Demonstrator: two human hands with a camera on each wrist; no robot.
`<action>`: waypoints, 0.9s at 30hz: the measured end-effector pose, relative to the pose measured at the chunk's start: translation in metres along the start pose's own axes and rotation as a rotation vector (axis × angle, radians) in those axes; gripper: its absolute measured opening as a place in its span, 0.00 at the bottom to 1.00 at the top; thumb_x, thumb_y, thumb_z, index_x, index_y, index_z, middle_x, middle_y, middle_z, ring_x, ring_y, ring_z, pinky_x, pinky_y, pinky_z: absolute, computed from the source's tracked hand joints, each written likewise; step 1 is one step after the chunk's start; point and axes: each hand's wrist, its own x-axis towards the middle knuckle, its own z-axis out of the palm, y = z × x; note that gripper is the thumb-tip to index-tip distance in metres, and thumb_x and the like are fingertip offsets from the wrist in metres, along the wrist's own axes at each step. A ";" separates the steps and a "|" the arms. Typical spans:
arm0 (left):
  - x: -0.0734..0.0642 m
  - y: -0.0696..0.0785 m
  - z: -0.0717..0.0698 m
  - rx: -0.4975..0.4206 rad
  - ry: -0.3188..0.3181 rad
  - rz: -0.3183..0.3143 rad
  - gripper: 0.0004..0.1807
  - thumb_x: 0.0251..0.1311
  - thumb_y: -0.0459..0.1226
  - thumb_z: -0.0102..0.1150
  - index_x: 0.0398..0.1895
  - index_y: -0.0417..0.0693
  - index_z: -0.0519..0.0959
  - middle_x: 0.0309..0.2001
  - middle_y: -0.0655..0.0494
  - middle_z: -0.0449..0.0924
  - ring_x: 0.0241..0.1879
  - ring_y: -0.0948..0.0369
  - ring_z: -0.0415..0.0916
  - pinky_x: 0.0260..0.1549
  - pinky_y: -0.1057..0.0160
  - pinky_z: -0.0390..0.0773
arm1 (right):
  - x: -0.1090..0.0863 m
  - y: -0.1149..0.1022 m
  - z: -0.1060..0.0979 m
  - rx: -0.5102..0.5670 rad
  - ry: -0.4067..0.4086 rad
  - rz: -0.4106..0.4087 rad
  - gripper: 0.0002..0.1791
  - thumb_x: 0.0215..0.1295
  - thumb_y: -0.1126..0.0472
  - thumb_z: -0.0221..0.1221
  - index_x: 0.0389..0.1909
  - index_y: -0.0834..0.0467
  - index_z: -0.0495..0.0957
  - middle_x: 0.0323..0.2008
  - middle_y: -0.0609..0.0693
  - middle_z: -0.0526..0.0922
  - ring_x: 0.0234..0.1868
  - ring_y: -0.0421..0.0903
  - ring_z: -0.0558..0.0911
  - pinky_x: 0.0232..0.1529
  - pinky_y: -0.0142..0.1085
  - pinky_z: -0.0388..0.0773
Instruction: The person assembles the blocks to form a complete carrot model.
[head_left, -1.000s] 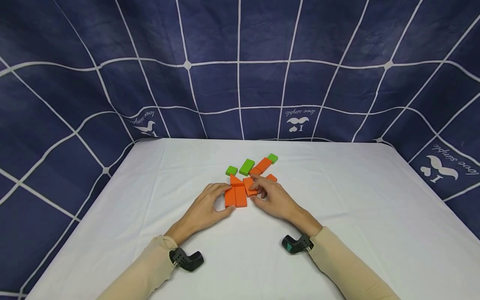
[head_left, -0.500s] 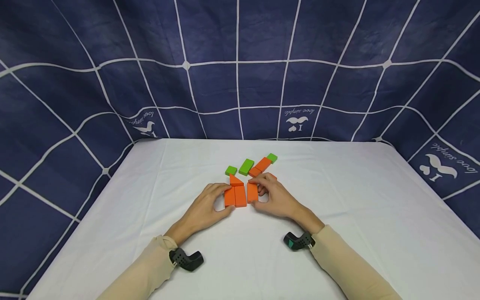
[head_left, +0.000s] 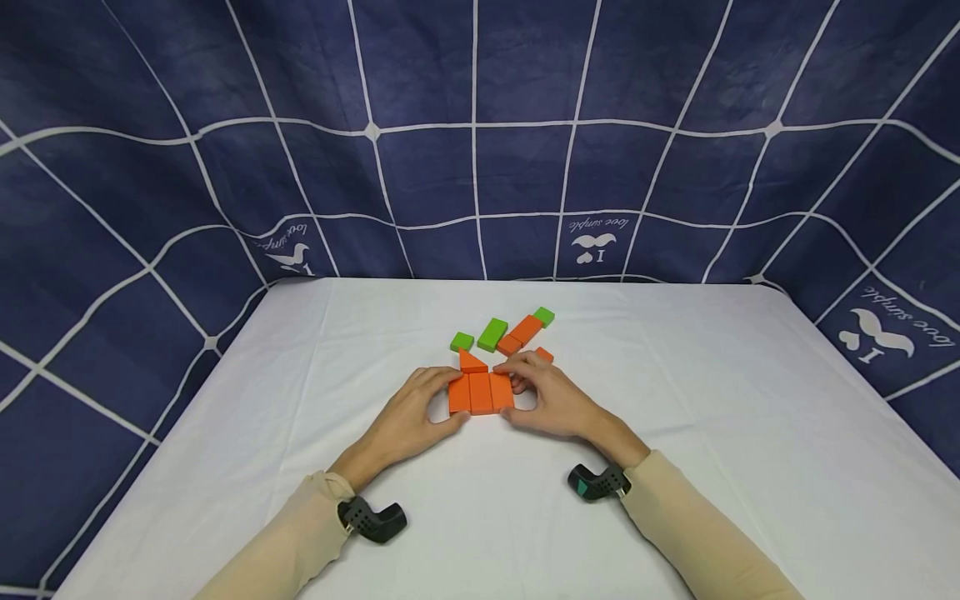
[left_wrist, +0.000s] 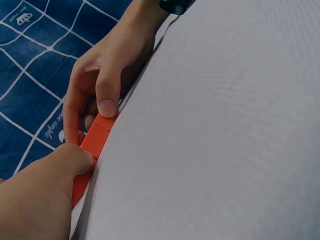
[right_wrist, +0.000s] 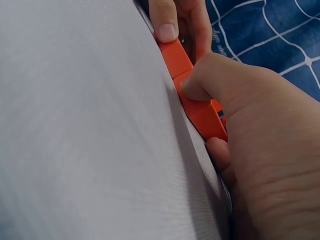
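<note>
Three orange rectangular blocks lie side by side in a row on the white table. My left hand (head_left: 408,421) holds the left block (head_left: 459,395) between thumb and fingers at its near and far ends. The middle block (head_left: 481,393) sits between the other two. With its thumb at the near end and a finger at the far end, my right hand (head_left: 553,398) pinches the right block (head_left: 502,392). An orange triangular block (head_left: 472,362) lies against the far side of the row. In the right wrist view, the right thumb (right_wrist: 200,82) presses an orange block (right_wrist: 202,117).
Behind the row lie a small green block (head_left: 462,342), a longer green block (head_left: 492,334), an orange block (head_left: 527,330) with a smaller orange one (head_left: 509,344), and another green block (head_left: 544,316). One orange block (head_left: 544,355) is partly covered by the right hand.
The right hand has straightened the right orange block and slid it left against the middle one, closing the gap. The left hand has stayed in place on the left block.
</note>
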 end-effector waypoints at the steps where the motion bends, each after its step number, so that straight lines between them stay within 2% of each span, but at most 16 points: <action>1: 0.000 0.000 0.000 0.000 0.000 0.001 0.33 0.62 0.49 0.70 0.67 0.43 0.76 0.66 0.52 0.77 0.66 0.55 0.72 0.70 0.51 0.71 | 0.000 0.000 0.000 -0.002 0.000 -0.002 0.33 0.56 0.58 0.72 0.64 0.56 0.79 0.54 0.48 0.77 0.46 0.39 0.78 0.52 0.33 0.80; 15: 0.000 0.000 -0.001 -0.004 0.008 0.006 0.33 0.62 0.49 0.70 0.67 0.44 0.76 0.66 0.52 0.77 0.66 0.55 0.72 0.70 0.52 0.72 | 0.000 0.001 0.000 -0.015 0.003 -0.005 0.32 0.57 0.57 0.72 0.64 0.55 0.79 0.54 0.48 0.78 0.45 0.39 0.79 0.51 0.33 0.81; 27: -0.001 0.001 -0.001 0.001 -0.004 -0.022 0.33 0.63 0.49 0.70 0.68 0.44 0.76 0.68 0.52 0.76 0.68 0.54 0.71 0.71 0.50 0.71 | 0.000 0.000 0.000 -0.005 -0.011 0.008 0.32 0.59 0.57 0.72 0.65 0.55 0.78 0.59 0.49 0.77 0.49 0.40 0.80 0.55 0.35 0.81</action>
